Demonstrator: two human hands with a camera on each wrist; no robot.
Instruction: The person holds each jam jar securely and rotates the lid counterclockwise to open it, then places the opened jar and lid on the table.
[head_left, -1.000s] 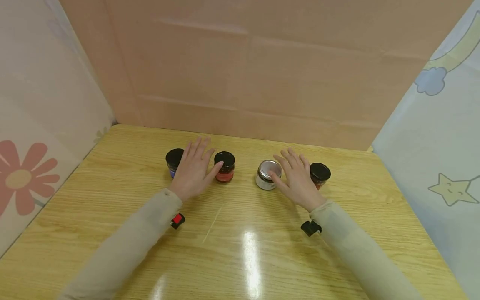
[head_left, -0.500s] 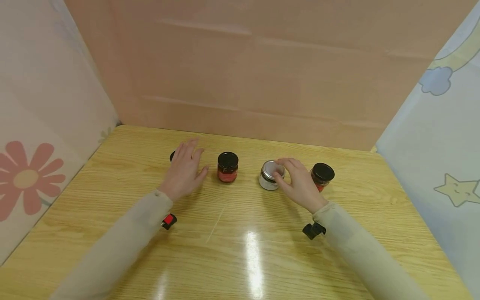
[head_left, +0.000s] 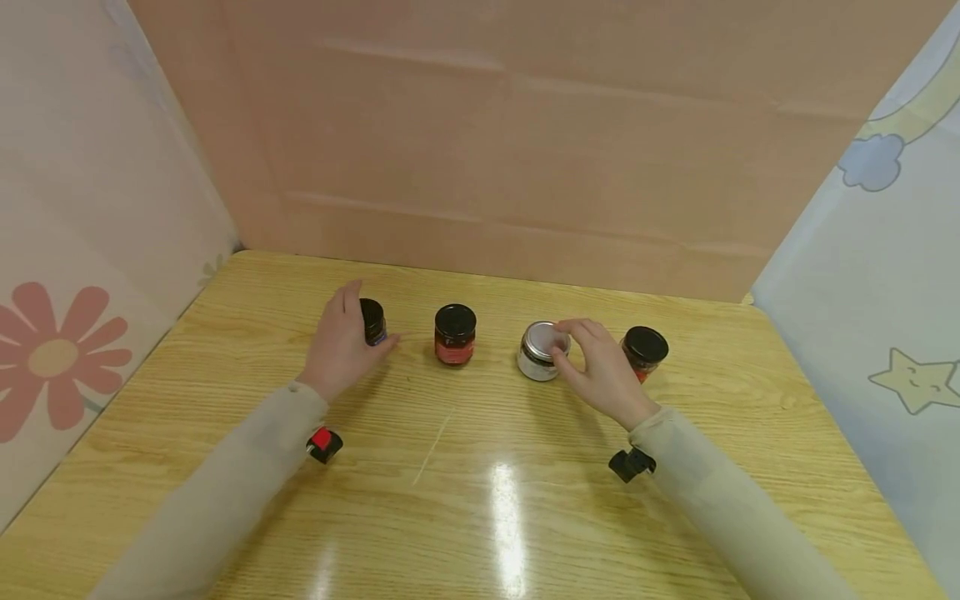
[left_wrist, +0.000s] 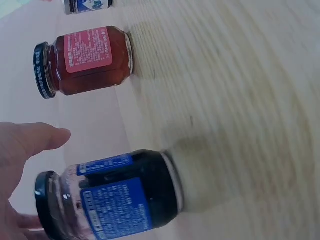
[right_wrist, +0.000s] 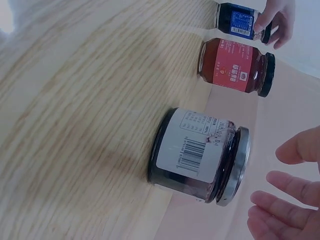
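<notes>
One left hand [head_left: 341, 343], thumb held wide of the fingers, frames the blue-label jar [left_wrist: 120, 205] on the wood-grain table [head_left: 450, 508]; we cannot tell whether it touches. We see the right hand [head_left: 600, 375], loosely spread, just above the silver-lidded jar [right_wrist: 192, 150]. Between these jars stands the red-label jar [head_left: 454, 346]; a black-lidded jar [head_left: 647, 343] sits beside the right hand.

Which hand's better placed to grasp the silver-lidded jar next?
Right, I'd say. The right hand hovers beside the silver-lidded jar, near its metal lid; the left hand is across the row, at the blue-labelled jar.
</notes>
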